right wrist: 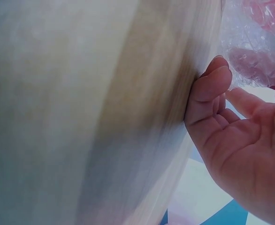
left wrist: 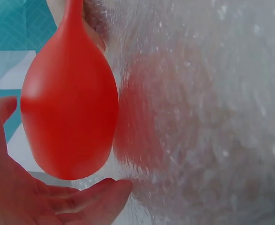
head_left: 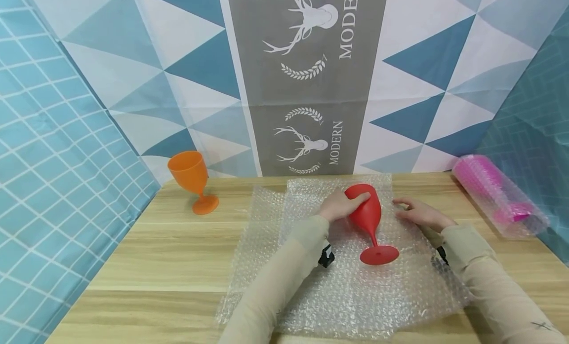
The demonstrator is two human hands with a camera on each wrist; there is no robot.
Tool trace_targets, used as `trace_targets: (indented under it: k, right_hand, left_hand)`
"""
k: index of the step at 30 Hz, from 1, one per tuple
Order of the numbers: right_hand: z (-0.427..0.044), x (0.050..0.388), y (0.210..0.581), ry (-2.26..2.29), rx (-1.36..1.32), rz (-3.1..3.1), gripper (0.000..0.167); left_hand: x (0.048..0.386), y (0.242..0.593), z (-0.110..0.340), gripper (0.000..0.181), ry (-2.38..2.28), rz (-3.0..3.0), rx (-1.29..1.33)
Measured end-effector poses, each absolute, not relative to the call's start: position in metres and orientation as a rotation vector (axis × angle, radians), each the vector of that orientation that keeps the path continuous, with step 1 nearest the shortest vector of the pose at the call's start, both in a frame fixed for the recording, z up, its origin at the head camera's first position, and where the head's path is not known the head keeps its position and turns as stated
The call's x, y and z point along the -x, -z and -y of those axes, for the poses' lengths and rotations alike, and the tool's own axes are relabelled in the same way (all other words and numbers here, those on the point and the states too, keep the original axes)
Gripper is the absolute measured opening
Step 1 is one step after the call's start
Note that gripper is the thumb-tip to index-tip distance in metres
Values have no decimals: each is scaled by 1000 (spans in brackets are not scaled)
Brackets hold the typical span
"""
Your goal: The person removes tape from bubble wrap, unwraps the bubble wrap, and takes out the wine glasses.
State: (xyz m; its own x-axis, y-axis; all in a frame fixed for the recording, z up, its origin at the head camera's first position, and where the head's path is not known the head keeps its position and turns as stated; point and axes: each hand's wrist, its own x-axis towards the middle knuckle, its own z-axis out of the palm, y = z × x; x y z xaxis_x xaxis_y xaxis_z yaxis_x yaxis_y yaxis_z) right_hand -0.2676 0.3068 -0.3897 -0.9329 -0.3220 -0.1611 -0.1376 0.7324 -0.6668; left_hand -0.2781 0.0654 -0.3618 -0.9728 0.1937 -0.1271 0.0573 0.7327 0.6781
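The red goblet [head_left: 365, 213] lies on its side on the bubble wrap [head_left: 342, 299], its foot towards the near side. My left hand [head_left: 341, 206] is round the bowl near the rim, thumb across the top; in the left wrist view the hand [left wrist: 48, 187] curves about the red bowl [left wrist: 69, 103], fingers low beside the wrap [left wrist: 208, 112]. Just right of the goblet, my right hand [head_left: 420, 213] rests at the wrap's edge. Its fingers are loosely bent with no object visible in them; in the right wrist view the hand [right wrist: 240, 145] is against the wooden tabletop [right wrist: 128, 93].
An orange goblet [head_left: 188, 176] stands upright at the back left of the table [head_left: 164, 265]. At the back right lies a pink goblet wrapped in bubble wrap [head_left: 498, 193]. A patterned wall covering [head_left: 306, 87] rises behind the table.
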Motion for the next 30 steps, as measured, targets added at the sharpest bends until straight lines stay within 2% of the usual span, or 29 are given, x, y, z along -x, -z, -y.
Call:
trace_targets:
  k: [6,15,30]
  right_hand:
    - [-307,268,389,982,368,-2670,54]
    - [-306,267,389,1002,358,-2660,54]
    - [-307,268,390,1017,373,-2648,57]
  left_hand:
    - [275,361,-71,60,-1040,-2775,-180]
    - [268,360,-78,62,-1054,-2761,-155]
    - [269,366,-75,48,-1215,-2676,-156]
